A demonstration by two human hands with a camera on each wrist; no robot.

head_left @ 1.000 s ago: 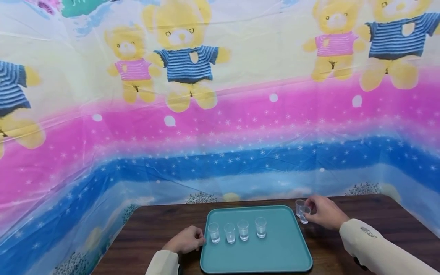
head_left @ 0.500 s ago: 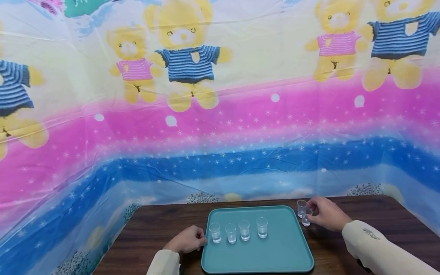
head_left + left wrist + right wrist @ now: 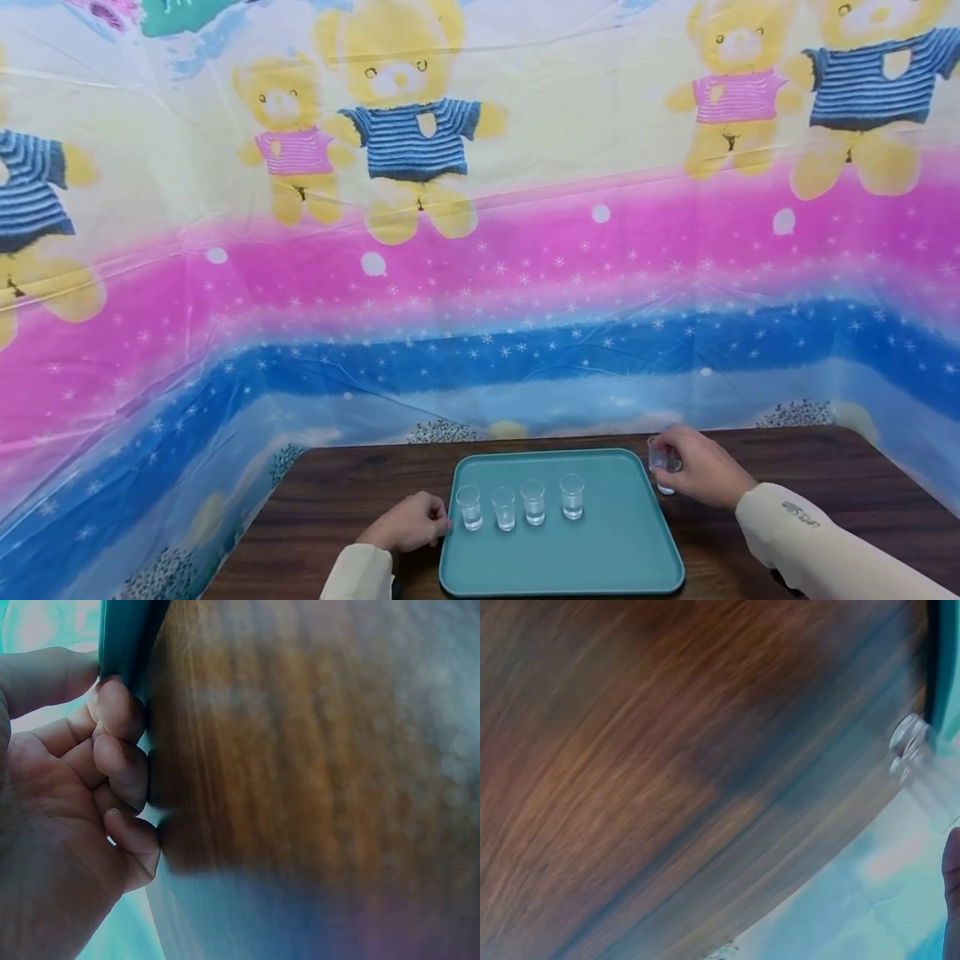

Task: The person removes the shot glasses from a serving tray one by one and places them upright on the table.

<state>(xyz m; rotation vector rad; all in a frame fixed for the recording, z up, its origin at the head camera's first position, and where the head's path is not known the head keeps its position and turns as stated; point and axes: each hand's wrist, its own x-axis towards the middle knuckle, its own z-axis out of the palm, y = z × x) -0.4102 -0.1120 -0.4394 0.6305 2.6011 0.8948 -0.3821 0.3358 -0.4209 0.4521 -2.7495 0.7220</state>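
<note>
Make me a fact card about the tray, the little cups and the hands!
Tray: teal, on the brown table
Cups on tray: four, clear, upright, in a rough row
Cups off tray: two, clear, by the tray's far right corner
Left hand: pinches the tray's left edge
Right hand: fingers at the off-tray cups; exact grip unclear
Behind: teddy-bear cloth

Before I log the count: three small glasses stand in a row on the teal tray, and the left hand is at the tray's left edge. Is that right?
The count is wrong: four small glasses, not three, stand in a row on the teal tray, as the head view shows. The left hand is indeed at the tray's left edge.
</note>
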